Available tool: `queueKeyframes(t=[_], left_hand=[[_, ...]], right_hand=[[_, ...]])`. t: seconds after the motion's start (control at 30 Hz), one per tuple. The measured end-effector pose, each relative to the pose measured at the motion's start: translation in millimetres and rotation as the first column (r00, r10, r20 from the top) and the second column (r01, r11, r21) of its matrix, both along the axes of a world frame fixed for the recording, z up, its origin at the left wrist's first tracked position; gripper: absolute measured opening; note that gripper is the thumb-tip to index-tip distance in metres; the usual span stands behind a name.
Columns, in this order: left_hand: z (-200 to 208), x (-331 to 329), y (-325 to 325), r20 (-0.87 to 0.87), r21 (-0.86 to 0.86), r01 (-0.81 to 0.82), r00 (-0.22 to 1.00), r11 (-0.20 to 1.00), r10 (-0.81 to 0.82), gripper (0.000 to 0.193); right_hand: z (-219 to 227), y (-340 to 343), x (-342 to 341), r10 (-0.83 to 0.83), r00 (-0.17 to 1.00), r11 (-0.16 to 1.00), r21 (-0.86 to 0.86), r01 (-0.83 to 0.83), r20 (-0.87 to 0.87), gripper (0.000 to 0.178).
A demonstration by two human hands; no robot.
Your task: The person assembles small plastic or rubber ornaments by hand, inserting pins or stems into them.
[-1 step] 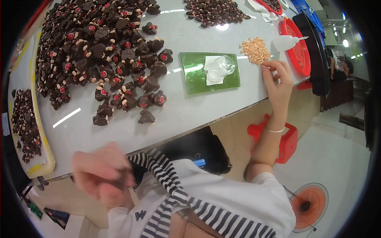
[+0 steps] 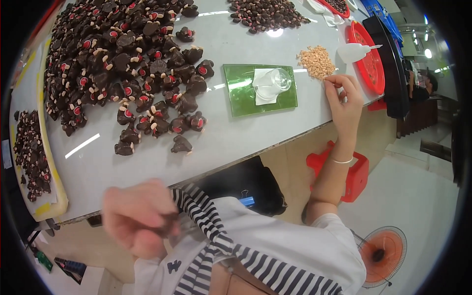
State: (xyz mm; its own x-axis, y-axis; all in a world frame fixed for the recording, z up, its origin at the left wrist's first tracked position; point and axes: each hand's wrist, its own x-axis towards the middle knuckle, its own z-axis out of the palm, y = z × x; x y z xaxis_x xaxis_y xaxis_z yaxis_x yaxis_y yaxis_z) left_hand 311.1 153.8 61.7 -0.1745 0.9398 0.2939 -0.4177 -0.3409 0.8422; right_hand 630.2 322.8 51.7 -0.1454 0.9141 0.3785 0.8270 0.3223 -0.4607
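Observation:
My left hand [image 2: 135,216], blurred, is raised in front of my chest with its fingers closed around a small dark brown piece [image 2: 169,225]. That piece resembles the dark brown figures [image 2: 132,64] heaped on the left of the table, which carry red and beige parts. My right hand [image 2: 347,101] rests near the table's front edge, thumb and forefinger pinched at the near side of a heap of tiny beige pieces [image 2: 315,61]. What sits between those fingertips is too small to make out.
Between the heaps lies a green glass-like plate [image 2: 236,104] bearing white paper [image 2: 263,96] and a small clear dish [image 2: 281,80]. A white bottle with a thin nozzle [image 2: 350,53] leans over a red tray [image 2: 376,84]. More small dark pieces [image 2: 268,15] lie at the back. A red stool [image 2: 356,179] stands below.
My left hand has shifted slightly to the right with the dark brown piece in it. My right hand keeps its place by the beige heap.

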Motion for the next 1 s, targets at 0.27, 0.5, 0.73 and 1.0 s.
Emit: queueKeyframes(t=[0.27,0.5,0.73,1.0], left_hand=[[-16,20,11,0.063,0.061,0.385,0.919,0.921,-0.389,0.022],[0,22,8,0.086,-0.269,0.492,0.868,0.828,-0.489,0.023],[-17,18,5,-0.059,-0.016,0.317,0.946,0.948,-0.317,0.026],[-8,14,-5,0.377,-0.163,0.49,0.833,0.857,-0.404,0.033]], right_hand=[[23,-29,-34,0.263,0.919,0.963,0.027,-0.267,-0.293,0.007],[56,-8,-67,0.622,0.783,0.782,-0.077,-0.619,0.029,0.014],[63,10,-84,0.688,0.693,0.722,-0.104,-0.684,0.214,0.013],[63,12,-86,0.692,0.679,0.719,-0.148,-0.679,0.245,0.012]])
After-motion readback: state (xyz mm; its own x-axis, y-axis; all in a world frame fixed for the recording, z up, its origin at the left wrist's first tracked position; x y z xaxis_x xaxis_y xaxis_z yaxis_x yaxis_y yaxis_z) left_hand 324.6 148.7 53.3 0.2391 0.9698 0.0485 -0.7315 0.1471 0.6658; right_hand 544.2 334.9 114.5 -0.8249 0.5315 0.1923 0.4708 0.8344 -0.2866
